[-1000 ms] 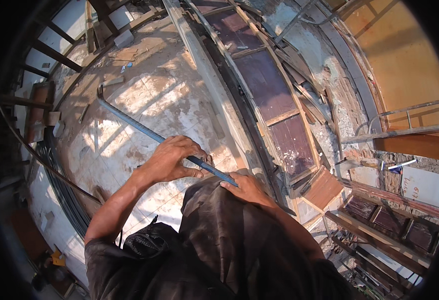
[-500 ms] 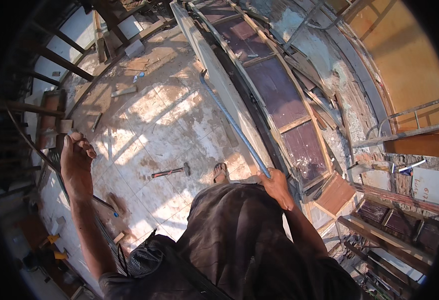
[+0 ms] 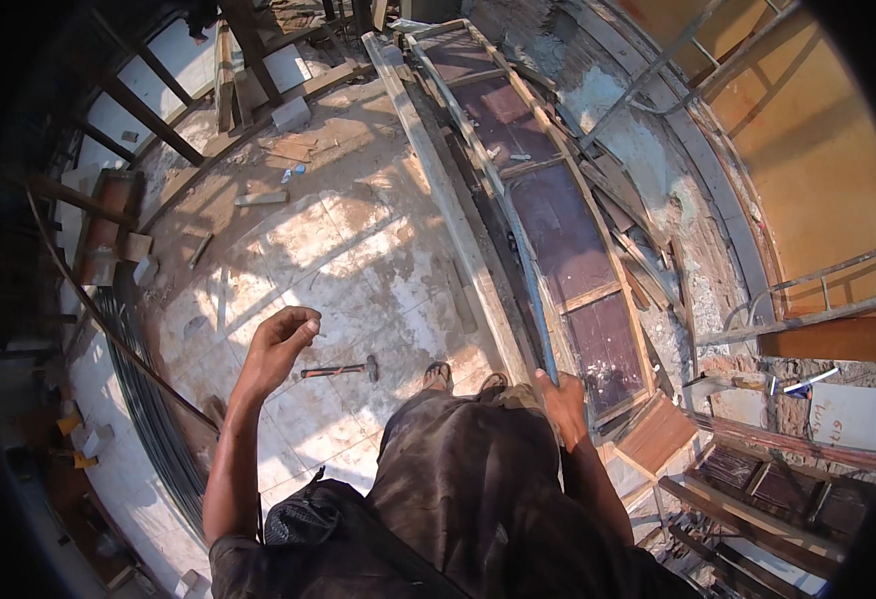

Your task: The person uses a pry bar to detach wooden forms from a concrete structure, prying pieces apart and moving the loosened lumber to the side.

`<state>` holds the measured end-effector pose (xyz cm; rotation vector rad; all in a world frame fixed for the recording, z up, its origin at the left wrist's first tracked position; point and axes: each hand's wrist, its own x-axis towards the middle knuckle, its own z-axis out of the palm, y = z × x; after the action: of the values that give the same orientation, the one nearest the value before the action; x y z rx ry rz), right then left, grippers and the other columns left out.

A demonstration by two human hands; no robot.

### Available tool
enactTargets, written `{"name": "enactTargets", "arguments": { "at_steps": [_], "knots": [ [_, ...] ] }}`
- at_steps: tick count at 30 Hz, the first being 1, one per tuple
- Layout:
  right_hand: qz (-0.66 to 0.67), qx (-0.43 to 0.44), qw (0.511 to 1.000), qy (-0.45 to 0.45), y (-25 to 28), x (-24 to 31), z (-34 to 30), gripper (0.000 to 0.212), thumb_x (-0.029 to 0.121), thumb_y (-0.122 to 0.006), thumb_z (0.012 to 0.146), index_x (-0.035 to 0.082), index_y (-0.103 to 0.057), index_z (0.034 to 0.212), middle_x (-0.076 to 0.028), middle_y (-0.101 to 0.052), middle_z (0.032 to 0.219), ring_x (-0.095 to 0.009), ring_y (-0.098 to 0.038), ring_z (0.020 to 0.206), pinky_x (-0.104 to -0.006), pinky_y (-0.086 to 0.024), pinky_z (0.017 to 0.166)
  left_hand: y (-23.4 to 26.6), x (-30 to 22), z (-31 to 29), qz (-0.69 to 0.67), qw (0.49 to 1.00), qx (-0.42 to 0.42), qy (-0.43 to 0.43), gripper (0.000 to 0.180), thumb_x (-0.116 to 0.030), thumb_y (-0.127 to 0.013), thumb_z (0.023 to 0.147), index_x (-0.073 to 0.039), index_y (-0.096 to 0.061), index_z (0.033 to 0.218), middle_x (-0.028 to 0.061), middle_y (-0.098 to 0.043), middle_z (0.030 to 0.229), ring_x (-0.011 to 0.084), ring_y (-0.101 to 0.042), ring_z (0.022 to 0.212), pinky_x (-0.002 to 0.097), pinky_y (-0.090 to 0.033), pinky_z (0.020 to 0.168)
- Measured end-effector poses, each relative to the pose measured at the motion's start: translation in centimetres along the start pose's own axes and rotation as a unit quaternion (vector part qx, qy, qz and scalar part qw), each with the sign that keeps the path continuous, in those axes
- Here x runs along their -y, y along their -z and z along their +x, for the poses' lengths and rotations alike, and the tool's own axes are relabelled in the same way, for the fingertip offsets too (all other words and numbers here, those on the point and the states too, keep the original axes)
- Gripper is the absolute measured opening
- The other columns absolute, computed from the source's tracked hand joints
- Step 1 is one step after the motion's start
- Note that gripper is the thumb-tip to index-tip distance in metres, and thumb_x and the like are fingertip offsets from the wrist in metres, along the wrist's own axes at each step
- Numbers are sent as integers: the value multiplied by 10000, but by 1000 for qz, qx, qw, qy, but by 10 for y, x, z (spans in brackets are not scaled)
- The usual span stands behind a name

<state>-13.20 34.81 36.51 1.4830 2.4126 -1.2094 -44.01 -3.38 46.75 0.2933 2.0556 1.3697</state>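
My right hand (image 3: 564,404) grips the lower end of a long blue crowbar (image 3: 535,290). The bar slants up and away along the edge of a long wooden frame with dark red panels (image 3: 558,215); I cannot tell whether it touches the frame, and its far end blends in there. Out over the tiled floor, my left hand (image 3: 283,344) is loosely closed, thumb against curled fingers, and nothing shows in it. Beneath and to the right of that hand lies a hammer (image 3: 343,370) with a dark and orange handle. My sandaled feet (image 3: 438,375) are beside it.
A long timber beam (image 3: 448,200) runs beside the panelled frame. Broken wood and rubble (image 3: 637,255) line the wall behind it. Dark thin rods (image 3: 148,389) lie at left, near upright timbers (image 3: 153,115). Wood scraps (image 3: 261,199) dot the dusty floor. A metal scaffold (image 3: 807,309) stands at right.
My left hand has swung right and inward over the floor. The crowbar has shifted right, from above the beam to along the panelled frame, still in my right hand. A second foot now shows.
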Motion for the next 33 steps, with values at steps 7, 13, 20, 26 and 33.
{"name": "enactTargets", "arguments": {
  "at_steps": [7,13,20,26,33],
  "knots": [
    [-42,10,998,34,25,6,1,369,292,-703,872,-19,-615,693,-86,-523,563,-185,-513,534,-413,-407,540,-43,12,15,-17,994,73,83,361,-313,-644,987,-13,-640,1188,81,-677,1072,168,-624,955,334,-516,853],
    [92,69,992,-43,24,-5,41,301,216,-720,890,11,-626,690,-22,-547,577,-124,-500,514,-339,-377,485,-57,59,8,56,995,60,58,343,-301,-635,993,-11,-644,1176,111,-691,1073,182,-647,1000,343,-526,861],
    [33,99,993,59,43,-7,102,349,264,-733,876,-1,-626,675,-47,-546,561,-137,-500,537,-372,-407,514,-82,83,18,47,993,-3,104,354,-328,-636,983,-14,-660,1144,119,-704,1037,195,-661,988,341,-512,872],
    [-83,97,981,149,62,8,167,438,350,-725,870,-23,-588,686,-108,-500,553,-182,-472,545,-419,-405,539,-79,90,16,186,976,-41,109,424,-400,-632,949,-21,-682,1133,197,-717,1036,297,-685,973,393,-522,834],
    [-164,103,959,209,78,95,265,395,326,-713,873,-55,-638,797,-211,-584,661,-330,-580,659,-453,-448,619,-88,108,36,163,972,-47,160,402,-386,-634,944,-26,-695,1113,192,-712,996,308,-679,946,402,-519,821]
  ]
}}
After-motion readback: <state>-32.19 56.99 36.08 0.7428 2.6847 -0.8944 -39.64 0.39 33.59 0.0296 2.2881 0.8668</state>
